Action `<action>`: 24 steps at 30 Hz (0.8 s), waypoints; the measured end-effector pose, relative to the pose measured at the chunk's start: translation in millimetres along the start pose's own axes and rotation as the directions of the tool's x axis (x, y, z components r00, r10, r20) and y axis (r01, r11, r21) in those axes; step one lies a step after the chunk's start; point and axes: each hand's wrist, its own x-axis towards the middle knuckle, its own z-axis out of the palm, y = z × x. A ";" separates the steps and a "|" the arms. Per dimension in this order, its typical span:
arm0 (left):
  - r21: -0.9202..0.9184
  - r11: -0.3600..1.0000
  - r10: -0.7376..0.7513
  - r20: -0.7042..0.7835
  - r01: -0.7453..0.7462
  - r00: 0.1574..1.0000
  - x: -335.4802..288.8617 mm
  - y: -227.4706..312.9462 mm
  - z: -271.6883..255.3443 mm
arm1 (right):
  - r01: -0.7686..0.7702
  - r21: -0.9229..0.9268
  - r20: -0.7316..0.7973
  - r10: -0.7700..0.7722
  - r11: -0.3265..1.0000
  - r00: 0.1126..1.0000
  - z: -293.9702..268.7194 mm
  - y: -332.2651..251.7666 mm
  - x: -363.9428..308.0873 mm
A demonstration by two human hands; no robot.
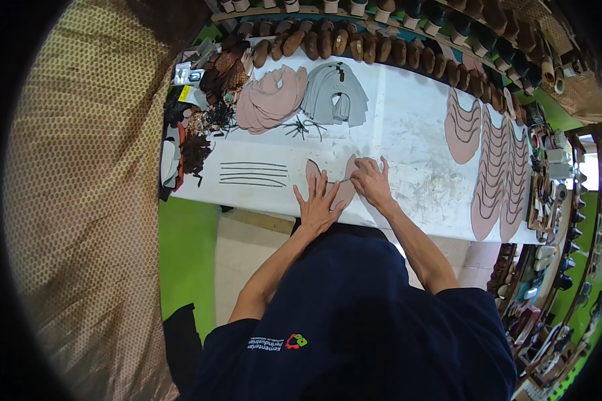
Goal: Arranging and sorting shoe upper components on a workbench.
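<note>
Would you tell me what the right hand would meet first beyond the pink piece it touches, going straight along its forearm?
Past the pink piece, the right hand would probably meet the grey stack first, though dark strips lie close to that line and depth is unclear.

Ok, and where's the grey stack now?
In the head view, the grey stack lies on the white table, just right of the fanned pink pile and beyond the left hand.
</note>
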 end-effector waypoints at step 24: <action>-0.006 0.991 0.131 0.079 -0.131 0.988 8.1 -11.1 -3.3 | -0.158 0.034 -0.081 0.161 0.987 0.984 -3.0 0.9 -12.6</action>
